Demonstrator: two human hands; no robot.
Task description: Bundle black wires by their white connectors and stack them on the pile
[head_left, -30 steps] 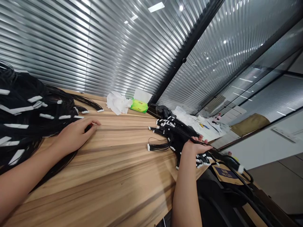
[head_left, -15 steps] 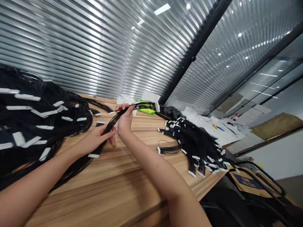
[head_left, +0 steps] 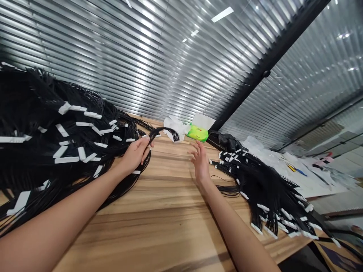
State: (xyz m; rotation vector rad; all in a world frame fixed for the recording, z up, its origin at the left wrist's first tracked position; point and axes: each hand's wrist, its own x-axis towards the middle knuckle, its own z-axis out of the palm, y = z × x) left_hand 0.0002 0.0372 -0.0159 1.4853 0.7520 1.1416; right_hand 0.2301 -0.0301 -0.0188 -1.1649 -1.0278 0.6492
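My left hand [head_left: 137,154] is closed around a bundle of thin black wires [head_left: 161,130]. The free end of the bundle arcs up and to the right past my fingers, its tip in front of crumpled white tissue. Below my fingers, the rest hangs toward the table, beside a white connector [head_left: 136,172]. My right hand [head_left: 200,162] is over the table to the right, fingers apart and nothing in it. The right hand is nearest to a green tissue pack [head_left: 197,133] and the edge of a smaller pile of wire bundles [head_left: 252,181] with white connectors.
A big heap of black wire bundles [head_left: 31,109] with white connectors covers the left of the wooden table [head_left: 136,234]. Behind stands a ribbed glass wall [head_left: 113,68]. At the right, a white surface holds a yellow-and-blue tool [head_left: 296,170] and plastic sheets.
My right hand has let go of the wire bundle and moved right, opening its fingers. My left hand keeps the bundle, whose free end now droops. The view has shifted.
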